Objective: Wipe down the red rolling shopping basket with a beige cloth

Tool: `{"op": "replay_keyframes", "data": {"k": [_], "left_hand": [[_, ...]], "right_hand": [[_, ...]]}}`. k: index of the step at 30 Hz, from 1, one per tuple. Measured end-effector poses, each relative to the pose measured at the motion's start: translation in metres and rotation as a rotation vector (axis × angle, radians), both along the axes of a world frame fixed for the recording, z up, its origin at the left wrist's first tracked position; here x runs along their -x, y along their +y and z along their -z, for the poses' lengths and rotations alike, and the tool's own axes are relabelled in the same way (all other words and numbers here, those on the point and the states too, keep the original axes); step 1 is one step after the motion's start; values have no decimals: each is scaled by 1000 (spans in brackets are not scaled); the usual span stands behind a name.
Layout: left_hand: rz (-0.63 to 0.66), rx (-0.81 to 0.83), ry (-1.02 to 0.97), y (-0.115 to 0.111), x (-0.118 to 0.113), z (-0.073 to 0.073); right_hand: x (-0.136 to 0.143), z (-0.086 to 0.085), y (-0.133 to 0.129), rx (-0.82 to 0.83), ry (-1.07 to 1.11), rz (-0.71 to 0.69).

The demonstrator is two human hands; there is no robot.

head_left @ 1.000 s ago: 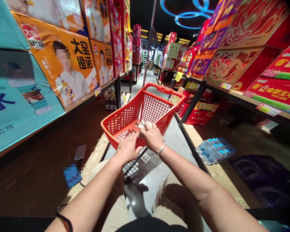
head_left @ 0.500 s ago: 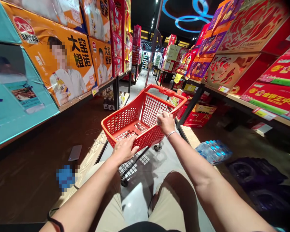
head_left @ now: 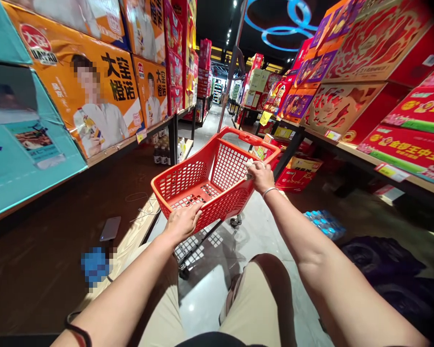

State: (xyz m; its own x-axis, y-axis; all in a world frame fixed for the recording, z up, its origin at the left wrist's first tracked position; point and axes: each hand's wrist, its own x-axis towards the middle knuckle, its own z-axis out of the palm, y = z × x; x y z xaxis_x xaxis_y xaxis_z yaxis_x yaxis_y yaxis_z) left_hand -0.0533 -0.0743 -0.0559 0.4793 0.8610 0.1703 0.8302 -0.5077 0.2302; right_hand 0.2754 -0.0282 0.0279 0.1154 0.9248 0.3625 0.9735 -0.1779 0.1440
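Observation:
An orange-red shopping cart (head_left: 231, 202) with a perforated plastic basket stands sideways before my knees. My left hand (head_left: 183, 222) grips its near rim, fingers over the edge and thumb on the outside. Farther along that rim, towards the handle end, my right hand (head_left: 261, 176) is closed around a crumpled whitish cloth (head_left: 250, 166) and presses it on the plastic. Part of the cloth is hidden by the fingers. Through the basket's holes its floor shows with nothing lying on it.
Shelves with stacked orange drink cartons (head_left: 90, 96) line the left; red gift boxes (head_left: 350, 115) fill the right. Low down lie a phone (head_left: 110, 228) with cables and, at right, a pack of water bottles (head_left: 323, 224). A metal pole (head_left: 231, 72) rises behind the cart.
My right hand has slid with the cloth along the rim, rightwards towards the handle end. My left hand stays on the rim, shifted only slightly left. The cart has hardly moved.

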Motion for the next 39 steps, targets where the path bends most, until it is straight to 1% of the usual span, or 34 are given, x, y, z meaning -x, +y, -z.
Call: {"op": "replay_keyframes", "data": {"k": [2, 4, 6, 8, 10, 12, 15, 18, 20, 22, 25, 27, 28, 30, 33, 35, 37, 39], "left_hand": [[1, 4, -20, 7, 3, 1], [12, 6, -35, 14, 8, 0], [28, 9, -38, 19, 11, -6], [22, 1, -17, 20, 9, -16], [1, -26, 17, 18, -1, -27], [-4, -53, 29, 15, -17, -33], [-9, -67, 9, 15, -38, -33], [-4, -91, -5, 21, -42, -23], [33, -101, -21, 26, -38, -17], [58, -98, -36, 30, -34, -13], [67, -96, -39, 30, -32, -10], [66, -110, -41, 29, -35, -8], [62, -119, -45, 28, -37, -8], [41, -135, -60, 26, -43, -8], [3, -160, -94, 22, -55, -10], [5, -162, -118, 21, -63, -13], [44, -139, -122, 22, -68, -14], [98, -119, -103, 24, -69, -14]], "right_hand": [[5, 3, -2, 11, -2, -4], [20, 9, -8, 21, -13, -22], [37, 15, -16, 26, -29, -50], [51, 19, -23, 29, -34, -71], [62, 21, -28, 25, -32, -77], [70, 22, -31, 19, -32, -92], [74, 21, -35, 38, -43, -139], [65, 15, -39, 97, -82, -198], [48, 6, -40, 113, -119, -179], [27, -7, -41, 92, -140, -105], [2, -23, -42, 23, -106, 85], [-1, -26, -43, 2, -72, 179], [3, -23, -44, 2, -70, 183], [20, -13, -46, 15, -91, 107], [56, 8, -51, 23, -116, -58], [79, 19, -55, 32, -120, -148], [92, 23, -58, 46, -134, -226], [92, 20, -60, 78, -154, -282]]}}
